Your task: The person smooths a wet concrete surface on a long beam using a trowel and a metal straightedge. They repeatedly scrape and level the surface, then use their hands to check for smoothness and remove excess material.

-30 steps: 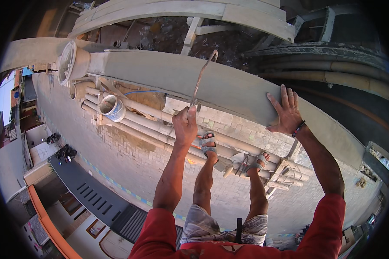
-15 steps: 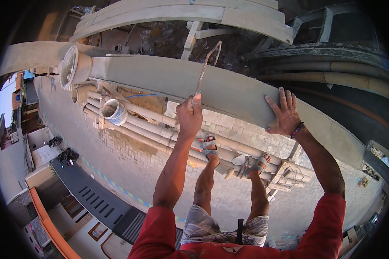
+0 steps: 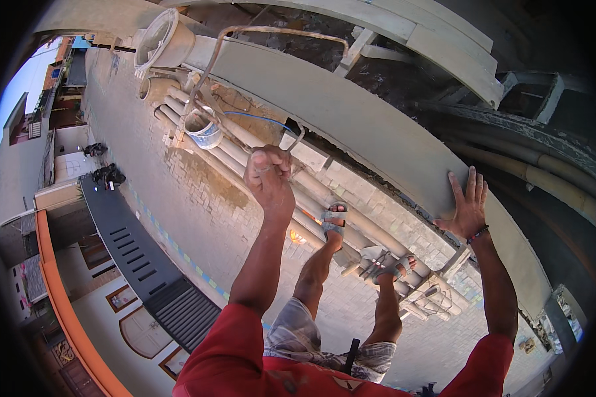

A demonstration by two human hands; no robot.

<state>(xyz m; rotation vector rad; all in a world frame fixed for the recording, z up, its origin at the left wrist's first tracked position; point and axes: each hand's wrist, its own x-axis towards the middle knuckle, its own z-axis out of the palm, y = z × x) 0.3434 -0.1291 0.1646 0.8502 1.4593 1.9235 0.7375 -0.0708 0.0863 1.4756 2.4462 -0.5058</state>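
Note:
My left hand (image 3: 269, 182) is raised above the bamboo poles, its fingers closed round a rusty bent steel rod (image 3: 212, 56). The rod's long bent part reaches up and across the beam, and a short hooked end pokes out beside my fingers. A long grey beam (image 3: 351, 109) with a smooth cement face runs from upper left to lower right. My right hand (image 3: 467, 205) lies on its lower edge, fingers spread and nothing held.
Under my sandalled feet lies a scaffold of bamboo poles (image 3: 304, 192), high over a paved lane. A cement-stained bucket (image 3: 206, 132) stands on the poles. A larger pale tub (image 3: 179, 49) sits on the beam. Pale timber boards (image 3: 437, 40) lie beyond.
My left hand has drawn back from the beam, and the rod has swung so its bent shape shows broadside. My right hand stays on the beam. The whole view has turned.

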